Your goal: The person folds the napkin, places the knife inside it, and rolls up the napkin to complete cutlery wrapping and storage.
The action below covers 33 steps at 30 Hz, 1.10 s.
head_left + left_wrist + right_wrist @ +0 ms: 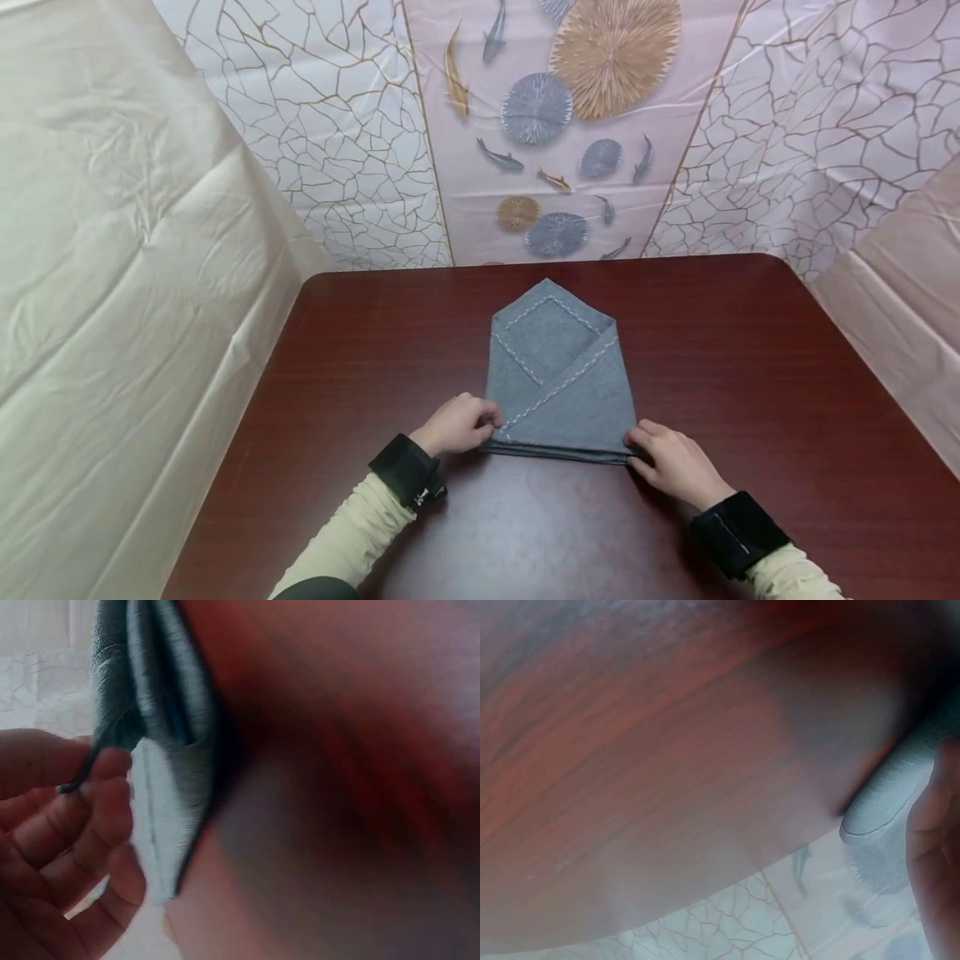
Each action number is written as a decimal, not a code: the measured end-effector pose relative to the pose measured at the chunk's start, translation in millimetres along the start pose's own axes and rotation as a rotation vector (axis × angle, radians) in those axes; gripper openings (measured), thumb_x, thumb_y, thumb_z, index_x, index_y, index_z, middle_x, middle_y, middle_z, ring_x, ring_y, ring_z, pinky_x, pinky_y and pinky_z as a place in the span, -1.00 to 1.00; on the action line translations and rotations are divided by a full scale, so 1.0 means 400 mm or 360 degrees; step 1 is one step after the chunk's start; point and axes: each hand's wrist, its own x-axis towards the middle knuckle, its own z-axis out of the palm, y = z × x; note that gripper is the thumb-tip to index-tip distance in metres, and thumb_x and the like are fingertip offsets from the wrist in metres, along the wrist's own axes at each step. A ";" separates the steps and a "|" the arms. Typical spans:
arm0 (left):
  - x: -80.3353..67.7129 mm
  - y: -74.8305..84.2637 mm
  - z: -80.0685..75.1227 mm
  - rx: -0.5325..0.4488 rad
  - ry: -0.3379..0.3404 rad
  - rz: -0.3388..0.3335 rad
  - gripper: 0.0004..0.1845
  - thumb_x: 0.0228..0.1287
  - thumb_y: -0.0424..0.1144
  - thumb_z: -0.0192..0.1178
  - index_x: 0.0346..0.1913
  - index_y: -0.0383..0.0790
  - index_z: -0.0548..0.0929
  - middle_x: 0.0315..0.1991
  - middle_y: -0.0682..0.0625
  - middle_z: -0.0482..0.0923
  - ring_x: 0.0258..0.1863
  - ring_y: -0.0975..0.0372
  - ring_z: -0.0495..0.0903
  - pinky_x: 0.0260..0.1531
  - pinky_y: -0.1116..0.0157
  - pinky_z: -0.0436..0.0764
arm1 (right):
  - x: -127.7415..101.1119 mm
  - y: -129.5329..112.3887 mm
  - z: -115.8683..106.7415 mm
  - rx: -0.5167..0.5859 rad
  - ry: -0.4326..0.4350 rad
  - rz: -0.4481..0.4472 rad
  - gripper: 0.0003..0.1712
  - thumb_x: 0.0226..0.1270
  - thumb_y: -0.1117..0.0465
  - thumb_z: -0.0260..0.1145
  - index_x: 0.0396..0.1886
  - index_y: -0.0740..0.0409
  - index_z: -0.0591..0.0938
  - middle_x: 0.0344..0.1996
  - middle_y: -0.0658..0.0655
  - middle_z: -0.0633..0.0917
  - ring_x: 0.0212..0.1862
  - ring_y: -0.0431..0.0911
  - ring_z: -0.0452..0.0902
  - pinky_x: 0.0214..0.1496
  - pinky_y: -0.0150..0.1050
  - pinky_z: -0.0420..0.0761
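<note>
A dark red-brown wooden table with a rounded far edge fills the lower part of the head view, its glossy top catching a pale sheen near six o'clock. On it, just past centre toward twelve o'clock, lies a grey cloth folded into an envelope shape — two flaps crossing over a pointed top, white stitching along their edges.

The left hand sits at the cloth's eight o'clock corner, fingers curled and pinching a thin edge of the fabric between thumb and fingertips; the left wrist view shows that pinch clearly, with the stacked folds just beside it. The right hand is at the four o'clock corner, fingers bent onto the folded edge — the right wrist view shows only a fingertip against the rolled fold, so the pinch itself I cannot tell for sure.

Behind the table hangs a backdrop printed with fish and round leaves, flanked by cracked-marble panels; plain cream sheeting drapes at nine o'clock.
</note>
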 end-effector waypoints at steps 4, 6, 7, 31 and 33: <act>-0.014 -0.013 0.012 0.0066 -0.0118 -0.0097 -0.90 0.04 -0.41 0.16 -0.40 -0.13 0.60 -0.69 0.17 0.42 -0.67 0.40 0.36 -0.56 0.44 0.39 | 0.017 0.003 0.005 0.0004 -0.0097 -0.0025 -0.77 -0.11 0.26 0.46 -0.42 0.03 0.58 -0.49 -0.11 0.46 -0.49 -0.22 0.46 -0.51 -0.32 0.44; -0.018 -0.014 0.014 0.0086 -0.0155 -0.0150 -0.90 0.05 -0.40 0.16 -0.40 -0.11 0.59 -0.70 0.19 0.38 -0.67 0.39 0.35 -0.56 0.44 0.39 | 0.027 0.008 0.005 0.0033 -0.0140 -0.0027 -0.81 -0.06 0.22 0.44 -0.42 0.02 0.59 -0.49 -0.13 0.46 -0.49 -0.25 0.45 -0.50 -0.33 0.44; -0.019 -0.014 0.015 0.0093 -0.0170 -0.0176 -0.90 0.04 -0.39 0.16 -0.41 -0.11 0.59 -0.69 0.20 0.37 -0.66 0.39 0.35 -0.56 0.44 0.39 | 0.033 0.012 0.004 0.0052 -0.0153 -0.0027 -0.83 -0.03 0.20 0.43 -0.44 0.00 0.59 -0.50 -0.14 0.46 -0.49 -0.26 0.44 -0.50 -0.33 0.43; -0.025 -0.033 0.042 -0.0134 -0.0228 -0.0175 -0.89 -0.08 -0.45 0.16 -0.46 -0.19 0.57 -0.70 0.16 0.42 -0.68 0.44 0.34 -0.57 0.52 0.33 | 0.288 0.197 0.068 -0.0085 -0.0482 0.0484 -0.27 0.33 -0.02 0.04 0.29 0.43 0.21 0.28 0.43 0.16 0.31 0.28 -0.05 0.10 0.29 0.16; -0.026 -0.036 0.039 -0.0148 -0.0225 -0.0180 -0.89 -0.07 -0.45 0.16 -0.46 -0.19 0.57 -0.70 0.17 0.40 -0.69 0.45 0.33 -0.58 0.52 0.33 | 0.297 0.199 0.078 -0.0120 -0.0472 0.0494 -0.27 0.33 -0.03 0.05 0.29 0.41 0.21 0.30 0.41 0.13 0.32 0.26 -0.09 0.09 0.29 0.16</act>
